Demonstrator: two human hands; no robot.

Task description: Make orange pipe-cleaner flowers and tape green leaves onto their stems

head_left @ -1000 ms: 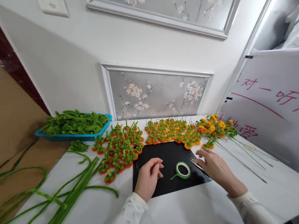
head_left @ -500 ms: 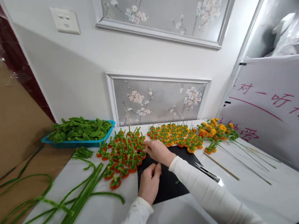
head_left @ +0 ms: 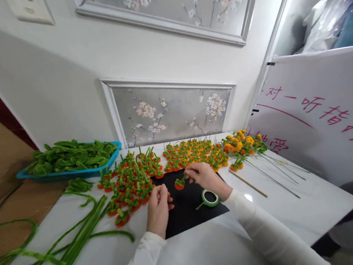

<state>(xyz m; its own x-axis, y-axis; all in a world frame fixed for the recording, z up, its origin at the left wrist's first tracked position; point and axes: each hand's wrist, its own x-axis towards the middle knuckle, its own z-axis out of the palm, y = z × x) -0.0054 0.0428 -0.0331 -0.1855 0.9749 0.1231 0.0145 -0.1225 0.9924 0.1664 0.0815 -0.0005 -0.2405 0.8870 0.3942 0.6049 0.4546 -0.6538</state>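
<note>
Pinched in my right hand [head_left: 207,178] is the green stem of a small orange flower [head_left: 179,185], held over the black mat [head_left: 186,212]. My left hand [head_left: 159,208] is closed at the mat's left side, near the orange flowers; anything between its fingers is too small to make out. On the mat, below my right hand, lies a roll of green tape [head_left: 210,198] with its loose end pointing left. Orange flowers with green stems [head_left: 131,179] stand in a group to the left. Yellow-orange flowers with thin wires [head_left: 196,151] stand behind the mat.
A blue tray [head_left: 72,174] of green fuzzy pieces sits at the back left. Long green stems [head_left: 78,244] lie at the front left. A thin stick [head_left: 249,184] and wired yellow flowers [head_left: 242,143] are on the right. The wall rises behind the table.
My right hand has moved away from the group with one orange flower. The green tape roll is now visible, and the tweezers are no longer seen. The view has shifted.
</note>
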